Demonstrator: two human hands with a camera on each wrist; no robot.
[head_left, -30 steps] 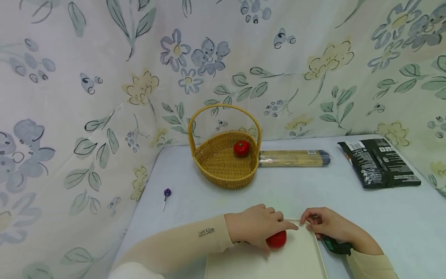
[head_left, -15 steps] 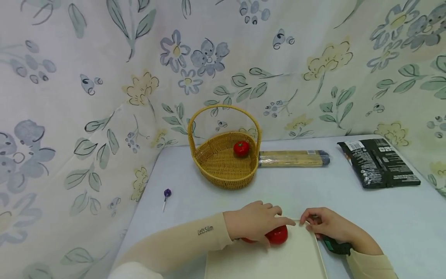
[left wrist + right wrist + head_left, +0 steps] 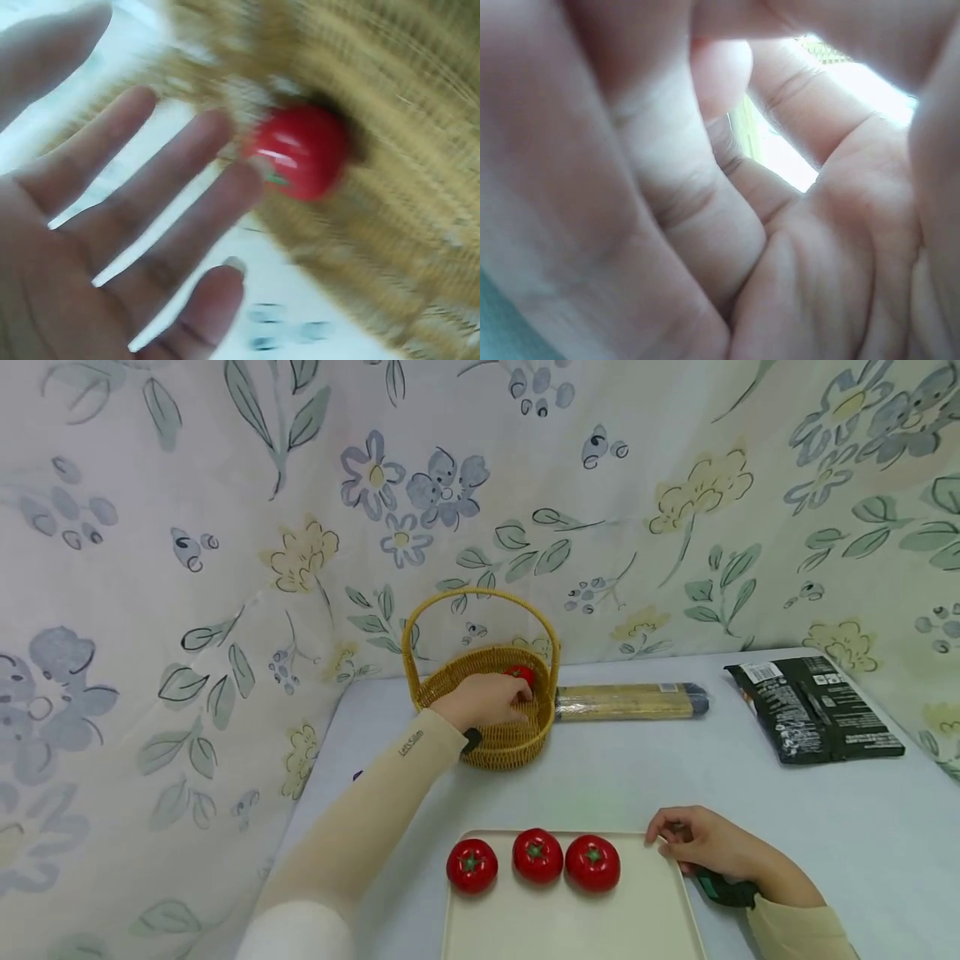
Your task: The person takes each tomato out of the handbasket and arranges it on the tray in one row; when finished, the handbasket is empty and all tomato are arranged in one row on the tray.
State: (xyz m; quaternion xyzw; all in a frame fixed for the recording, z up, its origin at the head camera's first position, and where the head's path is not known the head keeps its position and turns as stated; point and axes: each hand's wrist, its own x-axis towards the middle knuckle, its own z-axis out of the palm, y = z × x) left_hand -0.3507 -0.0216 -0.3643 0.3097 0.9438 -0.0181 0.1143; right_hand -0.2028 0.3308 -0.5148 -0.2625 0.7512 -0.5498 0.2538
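Observation:
My left hand (image 3: 480,697) reaches into the wicker basket (image 3: 506,756), below its arched handle. Its fingers are spread, with fingertips close to a red tomato (image 3: 521,674) at the basket's right side. In the left wrist view a fingertip overlaps that tomato (image 3: 306,150), and the palm holds nothing. Nearer me lies a cream tray (image 3: 570,935) bearing three tomatoes along its far side: one at the left corner (image 3: 472,867), one in the middle (image 3: 537,857), one further right (image 3: 592,863). My right hand (image 3: 716,847), fingers curled, grips the tray's far right corner.
A long wrapped bundle (image 3: 630,702) lies right of the basket. Further right is a black plastic packet (image 3: 817,710). The left sleeve almost hides a purple lollipop (image 3: 357,775). A floral curtain (image 3: 637,527) hangs behind the white table.
My left hand has let go of a tomato on the tray and moved forward into the basket, uncovering three tomatoes in a row. The right hand stays at the tray corner.

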